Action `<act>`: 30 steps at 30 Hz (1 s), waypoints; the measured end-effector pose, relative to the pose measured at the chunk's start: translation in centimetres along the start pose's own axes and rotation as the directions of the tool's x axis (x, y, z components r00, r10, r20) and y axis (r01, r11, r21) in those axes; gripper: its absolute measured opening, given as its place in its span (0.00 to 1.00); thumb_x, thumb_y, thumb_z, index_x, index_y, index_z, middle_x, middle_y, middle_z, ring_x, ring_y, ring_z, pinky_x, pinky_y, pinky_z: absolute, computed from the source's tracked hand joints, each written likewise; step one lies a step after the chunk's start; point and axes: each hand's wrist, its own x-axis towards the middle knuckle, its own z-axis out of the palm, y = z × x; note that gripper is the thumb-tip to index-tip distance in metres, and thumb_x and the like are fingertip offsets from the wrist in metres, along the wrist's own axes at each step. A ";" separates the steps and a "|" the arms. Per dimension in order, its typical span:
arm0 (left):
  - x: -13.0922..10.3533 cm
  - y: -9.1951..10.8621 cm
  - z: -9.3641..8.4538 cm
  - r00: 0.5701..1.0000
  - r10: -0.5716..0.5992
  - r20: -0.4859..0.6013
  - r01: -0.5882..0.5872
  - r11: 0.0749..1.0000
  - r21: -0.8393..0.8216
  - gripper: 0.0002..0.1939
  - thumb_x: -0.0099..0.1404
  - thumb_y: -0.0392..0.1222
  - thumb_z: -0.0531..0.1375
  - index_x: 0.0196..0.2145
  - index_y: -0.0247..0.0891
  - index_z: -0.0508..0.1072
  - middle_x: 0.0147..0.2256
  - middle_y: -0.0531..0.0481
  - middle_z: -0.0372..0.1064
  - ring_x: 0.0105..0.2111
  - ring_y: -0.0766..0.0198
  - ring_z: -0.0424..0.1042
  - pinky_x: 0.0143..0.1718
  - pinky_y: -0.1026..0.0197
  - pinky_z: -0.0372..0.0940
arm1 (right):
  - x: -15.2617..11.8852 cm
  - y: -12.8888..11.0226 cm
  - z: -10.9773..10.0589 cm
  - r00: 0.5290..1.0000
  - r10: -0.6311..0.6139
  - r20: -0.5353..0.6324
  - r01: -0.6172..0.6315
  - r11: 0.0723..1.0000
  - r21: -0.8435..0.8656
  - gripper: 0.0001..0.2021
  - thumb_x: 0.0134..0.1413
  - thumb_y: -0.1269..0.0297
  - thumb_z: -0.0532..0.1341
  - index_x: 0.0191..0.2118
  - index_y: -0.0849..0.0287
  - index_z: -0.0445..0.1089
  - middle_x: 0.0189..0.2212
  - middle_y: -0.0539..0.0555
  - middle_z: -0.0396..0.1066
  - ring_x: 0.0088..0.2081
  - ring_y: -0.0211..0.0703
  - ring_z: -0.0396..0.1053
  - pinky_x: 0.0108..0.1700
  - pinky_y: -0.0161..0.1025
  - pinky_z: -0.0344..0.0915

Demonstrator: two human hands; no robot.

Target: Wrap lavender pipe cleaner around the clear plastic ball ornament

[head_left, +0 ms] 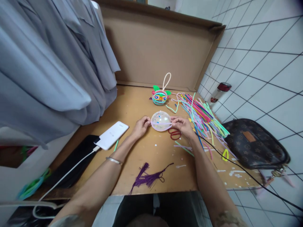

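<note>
A clear plastic ball [161,118] with small coloured specks sits on the table between my two hands. A pale lilac pipe cleaner [162,123] runs across its near side. At the ball's left edge, my left hand [142,125] is closed in a pinch on the strip. My right hand [183,125] pinches the strip at the right edge; its fingertips are partly hidden. Red-handled scissors [174,133] lie just under and beside my right hand. Behind the ball stands a finished-looking round ornament [160,97] with a colourful face, green ears and a cream loop.
Many coloured pipe cleaners [201,110] are heaped at the right, near a bottle [220,91] and a brown patterned bag [255,143]. A purple tassel [149,179] lies at the front edge. On the left are a white power bank [113,135] with a cable and hanging grey cloth [59,63].
</note>
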 end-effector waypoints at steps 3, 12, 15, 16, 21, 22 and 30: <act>0.3 -0.1 -0.1 1.000 -0.011 0.011 0.011 1.000 -0.022 0.04 0.60 0.40 0.57 0.29 0.39 0.69 0.26 0.53 0.68 0.30 0.63 0.67 0.37 0.62 0.63 | 0.1 0.2 0.0 1.000 -0.006 -0.002 0.006 1.000 0.018 0.09 0.35 0.60 0.74 0.23 0.55 0.75 0.41 0.55 0.79 0.47 0.49 0.77 0.53 0.50 0.72; 0.3 -0.3 -0.2 0.998 -0.044 0.034 0.047 0.996 -0.071 0.08 0.58 0.45 0.60 0.30 0.38 0.69 0.26 0.53 0.69 0.30 0.64 0.67 0.38 0.61 0.64 | 0.6 1.3 0.2 0.999 -0.030 -0.016 0.030 0.999 0.031 0.11 0.35 0.57 0.75 0.23 0.55 0.75 0.41 0.55 0.79 0.46 0.48 0.76 0.51 0.48 0.73; 0.0 -0.7 0.4 0.997 -0.073 -0.022 0.068 0.985 -0.156 0.09 0.56 0.46 0.62 0.30 0.38 0.70 0.27 0.53 0.70 0.30 0.64 0.68 0.39 0.60 0.64 | 0.7 1.7 0.2 0.999 -0.038 -0.035 0.039 0.999 0.031 0.10 0.37 0.58 0.74 0.24 0.55 0.75 0.40 0.55 0.78 0.45 0.48 0.76 0.51 0.48 0.72; -0.1 -0.8 0.5 0.996 -0.084 -0.037 0.076 0.981 -0.181 0.10 0.56 0.47 0.62 0.29 0.37 0.70 0.27 0.53 0.70 0.30 0.64 0.68 0.39 0.60 0.64 | 0.7 1.8 0.2 0.998 -0.041 -0.043 0.042 0.999 0.028 0.10 0.37 0.58 0.73 0.24 0.55 0.75 0.40 0.55 0.78 0.45 0.48 0.76 0.51 0.48 0.72; -0.5 -1.0 0.6 0.992 -0.101 -0.077 0.080 0.967 -0.242 0.12 0.54 0.48 0.66 0.30 0.37 0.72 0.27 0.53 0.71 0.30 0.65 0.69 0.38 0.61 0.65 | 0.6 2.2 0.4 0.997 -0.057 -0.052 0.059 0.998 0.022 0.08 0.38 0.59 0.72 0.25 0.55 0.75 0.40 0.55 0.78 0.45 0.48 0.76 0.50 0.47 0.73; -0.6 -0.9 0.5 0.991 -0.103 -0.082 0.079 0.964 -0.255 0.13 0.53 0.48 0.66 0.31 0.37 0.72 0.28 0.53 0.71 0.30 0.65 0.69 0.39 0.61 0.65 | 0.6 2.2 0.5 0.997 -0.052 -0.048 0.054 0.998 0.028 0.08 0.38 0.60 0.72 0.25 0.54 0.75 0.40 0.54 0.78 0.45 0.47 0.76 0.49 0.46 0.73; -0.6 -0.7 0.2 0.979 -0.179 -0.101 0.143 0.945 -0.293 0.21 0.48 0.56 0.71 0.29 0.36 0.74 0.27 0.51 0.73 0.29 0.64 0.71 0.39 0.59 0.67 | 0.6 2.7 0.8 0.996 -0.041 -0.085 0.042 0.999 0.016 0.09 0.38 0.58 0.73 0.26 0.54 0.76 0.42 0.56 0.78 0.46 0.48 0.77 0.48 0.47 0.75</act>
